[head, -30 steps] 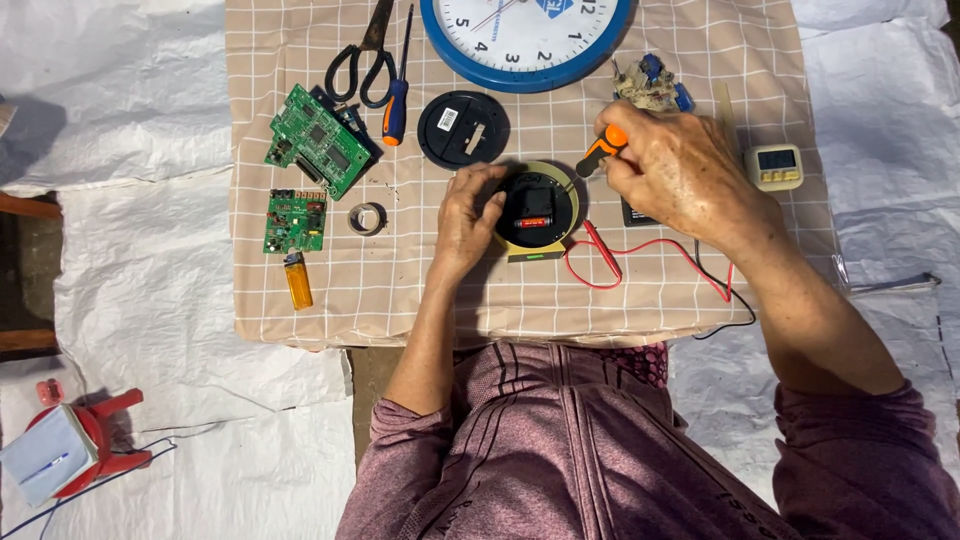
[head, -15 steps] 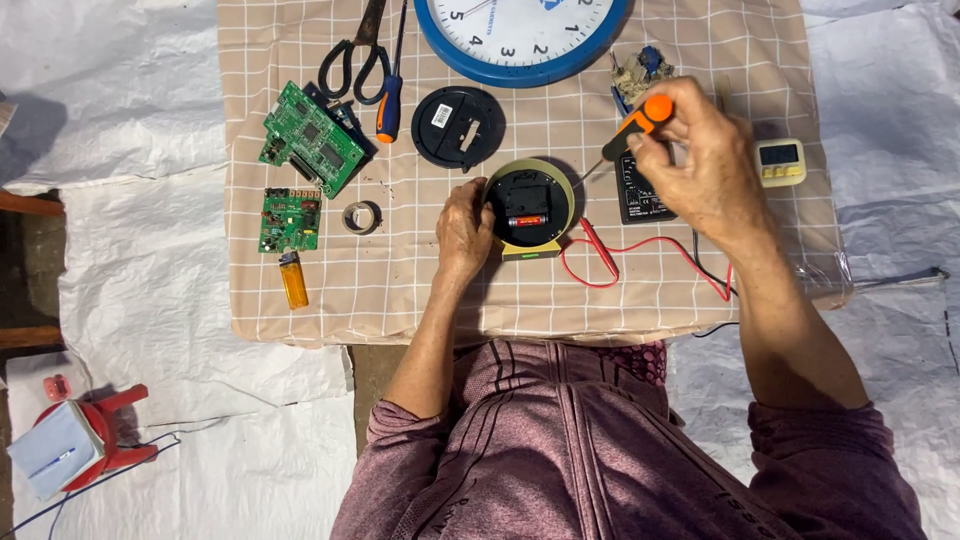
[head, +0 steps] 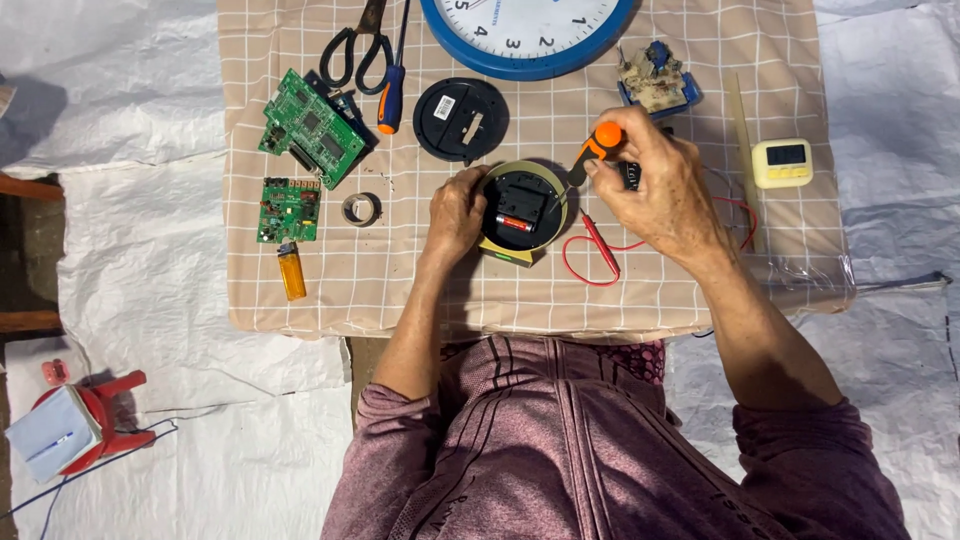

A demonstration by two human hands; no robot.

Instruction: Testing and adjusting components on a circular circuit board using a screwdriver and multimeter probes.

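My left hand (head: pixel 455 212) is curled around the left side of the small round clock (head: pixel 522 207), fingers bent and gripping its rim, wrist straight, forearm running back toward my body. The clock lies face down on the checked cloth (head: pixel 400 280), its black back and a battery showing. My right hand (head: pixel 655 190) comes in from the right of the clock, wrist bent inward, fingers closed on a screwdriver with an orange handle (head: pixel 598 148); its shaft slants down-left to the clock's upper right edge. Just under my right hand a red probe lead (head: pixel 600 250) loops on the cloth. Beyond my left hand lies a black round cover (head: pixel 460 118); further left are a tape roll (head: pixel 360 209), two green circuit boards (head: pixel 310 128), and an orange lighter (head: pixel 291 270). To the right of my right hand sits a yellow timer (head: pixel 781 162).
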